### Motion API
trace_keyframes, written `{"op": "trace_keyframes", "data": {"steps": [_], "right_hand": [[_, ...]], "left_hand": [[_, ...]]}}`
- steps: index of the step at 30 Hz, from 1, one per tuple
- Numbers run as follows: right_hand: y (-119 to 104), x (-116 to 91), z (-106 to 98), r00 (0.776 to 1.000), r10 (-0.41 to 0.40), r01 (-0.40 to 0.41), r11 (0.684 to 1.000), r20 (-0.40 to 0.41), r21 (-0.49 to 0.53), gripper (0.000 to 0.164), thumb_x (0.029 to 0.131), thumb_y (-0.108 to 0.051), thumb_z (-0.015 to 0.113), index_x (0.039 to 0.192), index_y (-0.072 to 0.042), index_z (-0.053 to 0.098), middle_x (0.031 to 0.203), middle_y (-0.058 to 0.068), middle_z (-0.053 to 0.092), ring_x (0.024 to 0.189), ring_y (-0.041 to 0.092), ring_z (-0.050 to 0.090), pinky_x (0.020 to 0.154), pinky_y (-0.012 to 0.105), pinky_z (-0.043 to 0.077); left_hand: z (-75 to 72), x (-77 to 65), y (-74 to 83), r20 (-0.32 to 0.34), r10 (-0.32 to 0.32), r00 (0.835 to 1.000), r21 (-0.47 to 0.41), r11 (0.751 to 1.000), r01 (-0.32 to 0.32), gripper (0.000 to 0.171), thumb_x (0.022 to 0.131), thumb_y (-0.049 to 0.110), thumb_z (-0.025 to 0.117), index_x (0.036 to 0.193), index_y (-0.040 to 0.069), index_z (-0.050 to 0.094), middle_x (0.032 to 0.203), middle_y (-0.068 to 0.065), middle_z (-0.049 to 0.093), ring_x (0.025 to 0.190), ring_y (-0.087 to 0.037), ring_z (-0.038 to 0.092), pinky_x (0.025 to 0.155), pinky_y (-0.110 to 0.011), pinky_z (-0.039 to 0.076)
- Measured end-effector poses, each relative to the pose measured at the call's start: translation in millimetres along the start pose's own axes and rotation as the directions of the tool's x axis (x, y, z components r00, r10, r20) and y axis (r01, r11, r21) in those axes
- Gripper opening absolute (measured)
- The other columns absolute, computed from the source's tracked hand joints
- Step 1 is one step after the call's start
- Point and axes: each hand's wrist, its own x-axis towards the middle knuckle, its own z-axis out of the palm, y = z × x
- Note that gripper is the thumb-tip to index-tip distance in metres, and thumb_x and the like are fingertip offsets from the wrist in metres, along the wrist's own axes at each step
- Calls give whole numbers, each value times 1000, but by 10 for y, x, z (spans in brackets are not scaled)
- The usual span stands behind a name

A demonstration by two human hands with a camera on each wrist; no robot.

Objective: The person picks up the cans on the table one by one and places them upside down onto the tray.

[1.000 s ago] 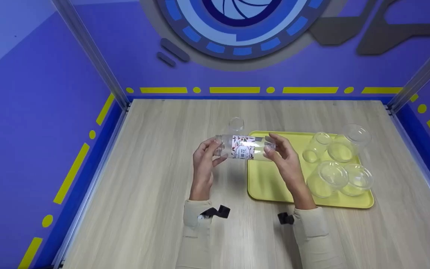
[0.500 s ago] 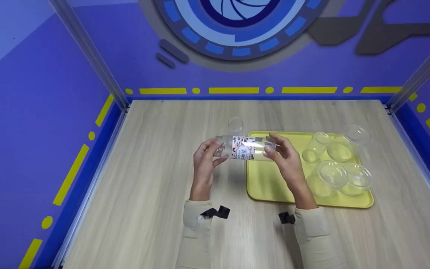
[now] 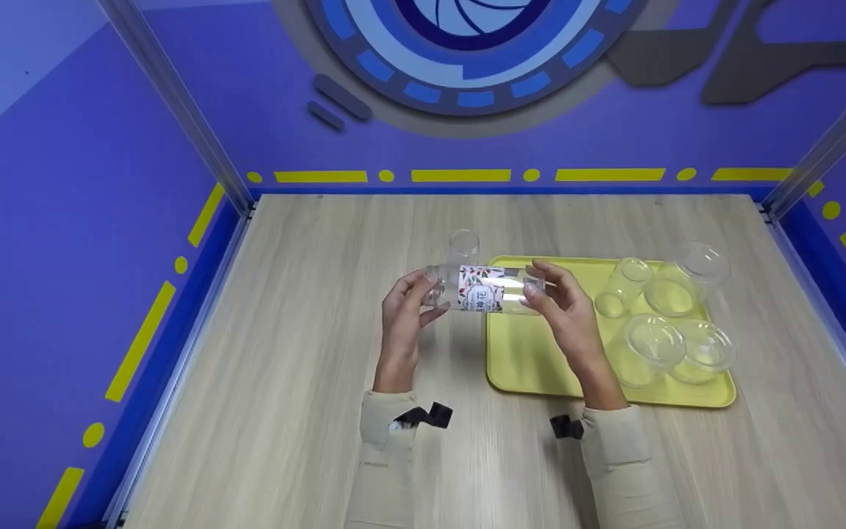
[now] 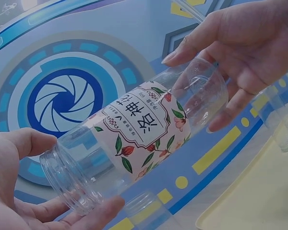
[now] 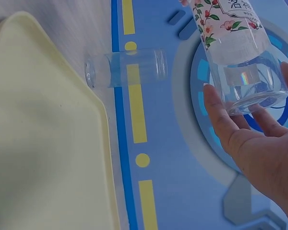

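Note:
A clear plastic jar (image 3: 480, 289) lies sideways in the air between both hands. Its pink flowered label (image 4: 139, 125) carries Chinese characters and faces up toward the head camera. My left hand (image 3: 399, 323) grips the open threaded neck, thumb on one side and fingers on the other. At the opposite end my right hand (image 3: 573, 327) holds the base between thumb and fingers. The right wrist view shows the jar's round bottom (image 5: 257, 100) with the right-hand fingers (image 5: 225, 122) against it. No lid is seen on the neck.
Right of the hands, a yellow tray (image 3: 526, 367) bears several clear containers, among them a wide cup (image 3: 651, 345) and a slim one lying down (image 3: 623, 288). Behind the held jar stands another clear container (image 3: 465, 242). Blue panels (image 3: 467, 158) border the wooden table.
The jar and my right hand have shifted very slightly to the right. Both hands keep the same hold.

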Motion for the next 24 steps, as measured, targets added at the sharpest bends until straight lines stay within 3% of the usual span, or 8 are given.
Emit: {"op": "trace_keyframes", "data": {"steps": [6, 11, 24], "right_hand": [[-7, -12, -16, 1000, -14, 14, 1000, -7, -11, 47, 101, 1, 67, 145, 11, 52, 143, 27, 57, 121, 27, 63, 96, 32, 57], [-6, -11, -30, 1000, -20, 20, 1000, -12, -18, 46, 101, 0, 67, 144, 10, 53, 142, 27, 57, 120, 25, 63, 95, 32, 57], [-17, -22, -83, 999, -23, 22, 999, -39, -24, 47, 101, 2, 67, 144, 13, 52, 140, 27, 58, 120, 27, 64, 93, 32, 58]], "left_hand": [[9, -3, -4, -4, -4, 1000, 7, 1000, 5, 35, 100, 24, 71, 125, -1, 68, 114, -19, 66, 106, -36, 65, 83, -38, 62], [19, 1, -8, -4, -4, 1000, 11, 1000, 4, 36, 100, 25, 71, 124, -2, 68, 120, -28, 65, 104, -33, 66, 82, -38, 62], [41, 13, 8, -15, 50, 999, 133, 990, -48, 38, 101, 30, 70, 126, 1, 70, 121, -16, 71, 112, -31, 68, 85, -40, 61]]}}
